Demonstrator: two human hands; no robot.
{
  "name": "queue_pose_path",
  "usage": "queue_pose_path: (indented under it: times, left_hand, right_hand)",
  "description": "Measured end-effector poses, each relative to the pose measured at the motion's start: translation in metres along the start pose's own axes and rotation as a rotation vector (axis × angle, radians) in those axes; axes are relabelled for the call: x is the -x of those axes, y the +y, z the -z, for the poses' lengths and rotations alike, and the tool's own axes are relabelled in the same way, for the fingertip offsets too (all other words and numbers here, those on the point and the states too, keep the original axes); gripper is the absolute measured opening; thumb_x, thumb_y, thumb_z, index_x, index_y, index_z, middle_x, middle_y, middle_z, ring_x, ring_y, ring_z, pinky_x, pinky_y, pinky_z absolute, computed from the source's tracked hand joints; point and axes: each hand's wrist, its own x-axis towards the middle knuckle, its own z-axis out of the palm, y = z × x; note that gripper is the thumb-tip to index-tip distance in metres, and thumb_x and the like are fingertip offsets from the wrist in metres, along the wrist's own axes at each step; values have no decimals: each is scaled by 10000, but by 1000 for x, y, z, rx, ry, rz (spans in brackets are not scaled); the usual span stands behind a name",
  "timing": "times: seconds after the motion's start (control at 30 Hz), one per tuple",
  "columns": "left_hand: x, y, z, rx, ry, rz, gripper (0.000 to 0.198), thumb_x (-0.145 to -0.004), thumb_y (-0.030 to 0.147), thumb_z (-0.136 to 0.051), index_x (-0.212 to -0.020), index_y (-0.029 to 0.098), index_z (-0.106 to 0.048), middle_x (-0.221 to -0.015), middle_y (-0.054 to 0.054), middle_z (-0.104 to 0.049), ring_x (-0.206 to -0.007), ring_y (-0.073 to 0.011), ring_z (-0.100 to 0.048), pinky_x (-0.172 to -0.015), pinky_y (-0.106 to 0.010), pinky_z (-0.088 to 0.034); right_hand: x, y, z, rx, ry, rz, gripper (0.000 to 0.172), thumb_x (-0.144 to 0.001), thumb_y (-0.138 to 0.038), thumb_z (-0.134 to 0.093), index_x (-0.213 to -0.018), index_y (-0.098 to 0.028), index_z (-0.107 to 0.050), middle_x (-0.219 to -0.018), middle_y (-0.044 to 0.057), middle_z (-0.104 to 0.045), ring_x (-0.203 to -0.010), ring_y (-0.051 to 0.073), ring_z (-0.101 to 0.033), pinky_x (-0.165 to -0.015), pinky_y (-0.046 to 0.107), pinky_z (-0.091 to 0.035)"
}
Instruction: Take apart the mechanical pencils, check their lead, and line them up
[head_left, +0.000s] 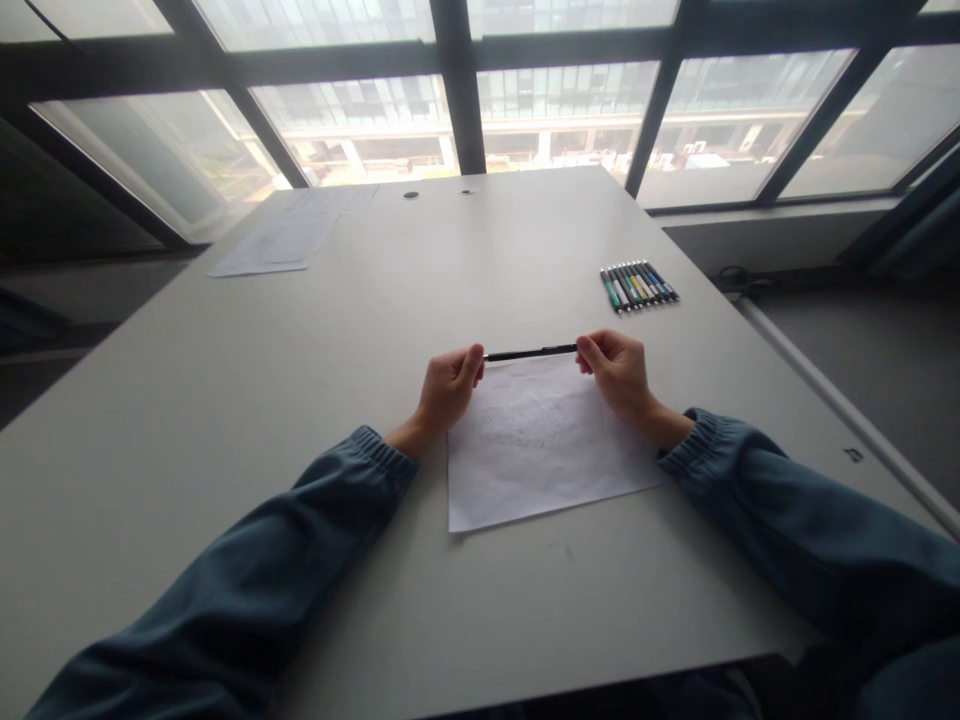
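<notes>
A slim black pen (pixel 531 353) is held level between my two hands, above the far edge of a white sheet of paper (pixel 555 450). My left hand (pixel 450 385) pinches its left end between thumb and fingers. At the right end, my right hand (pixel 619 372) is closed on it in the same way. Faint marks show on the middle of the sheet, which lies on the white table (pixel 225 430). Beyond my right hand, a row of several pens (pixel 639 286) with green, yellow, blue and dark parts lies side by side.
More papers (pixel 277 235) lie at the table's far left. Two small round fittings, one dark (pixel 411 195), sit near the far edge. Large windows (pixel 360 115) stand behind the table. A small dark mark (pixel 853 455) is near the right edge.
</notes>
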Motion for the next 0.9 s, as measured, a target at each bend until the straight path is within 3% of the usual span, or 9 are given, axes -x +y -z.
queue_pose_path:
  times: [0.9]
  left_hand:
    - [2, -2, 0, -4, -34, 40, 708, -975, 643, -438, -445, 176, -480, -405, 0, -458, -406, -91, -416, -474, -245, -325]
  right_hand:
    - [0, 2, 2, 21, -3, 36, 462, -844, -596, -710, -650, -182, -643, -565, 4, -618, -501, 105, -537, -494, 239, -432]
